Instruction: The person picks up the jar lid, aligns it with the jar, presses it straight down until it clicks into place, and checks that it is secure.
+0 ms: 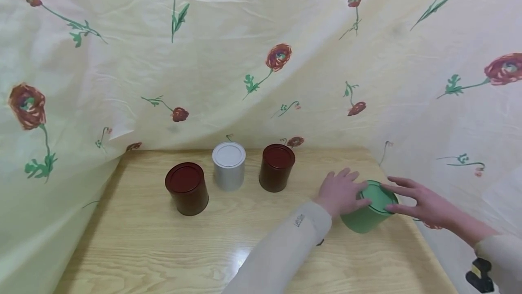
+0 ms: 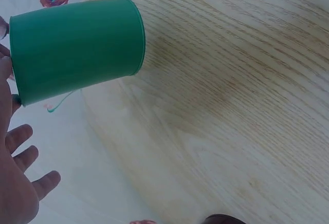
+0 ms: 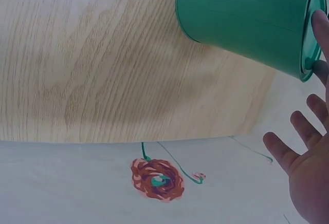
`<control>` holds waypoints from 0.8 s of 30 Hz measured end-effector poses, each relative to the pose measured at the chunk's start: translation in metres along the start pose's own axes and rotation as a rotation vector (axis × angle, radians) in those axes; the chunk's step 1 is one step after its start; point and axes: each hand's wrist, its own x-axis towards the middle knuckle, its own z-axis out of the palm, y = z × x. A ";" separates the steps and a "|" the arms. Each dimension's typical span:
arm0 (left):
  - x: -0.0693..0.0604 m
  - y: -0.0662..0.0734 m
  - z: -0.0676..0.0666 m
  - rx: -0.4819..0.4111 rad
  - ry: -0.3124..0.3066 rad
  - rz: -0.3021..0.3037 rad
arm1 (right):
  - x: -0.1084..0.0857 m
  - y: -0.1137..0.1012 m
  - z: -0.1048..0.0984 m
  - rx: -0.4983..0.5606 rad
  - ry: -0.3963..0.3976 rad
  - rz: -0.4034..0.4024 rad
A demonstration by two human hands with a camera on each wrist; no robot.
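A green lidded can [image 1: 362, 219] is at the right of the table, leaning slightly in the head view. My left hand [image 1: 340, 193] reaches over from its left, thumb and forefinger touching the lid's rim. From the right, my right hand [image 1: 428, 201] touches the lid [image 1: 377, 195] with its thumb and fingertips. Its other fingers [image 3: 308, 129] are spread away from the can in the right wrist view. In the left wrist view the can's smooth side [image 2: 77, 49] shows, with fingertips at the lid end. Whether its base rests flat is hard to tell.
Two dark brown lidded cans, one at left [image 1: 187, 190] and one near the back [image 1: 277, 167], stand with a white can [image 1: 229, 167] between them. The wooden table [image 1: 163, 248] backs onto a flowered cloth [image 1: 228, 58], which also hangs along both sides.
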 end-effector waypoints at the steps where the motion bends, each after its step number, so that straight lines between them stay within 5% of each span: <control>1: 0.001 0.000 0.000 -0.003 -0.003 0.000 | 0.000 0.001 0.001 -0.001 -0.004 -0.005; 9: 0.004 0.004 -0.003 -0.011 -0.045 -0.035 | 0.003 0.008 0.007 0.006 0.016 -0.033; 24: 0.004 0.014 -0.019 -0.037 -0.121 -0.128 | 0.000 0.017 0.022 -0.114 0.177 -0.168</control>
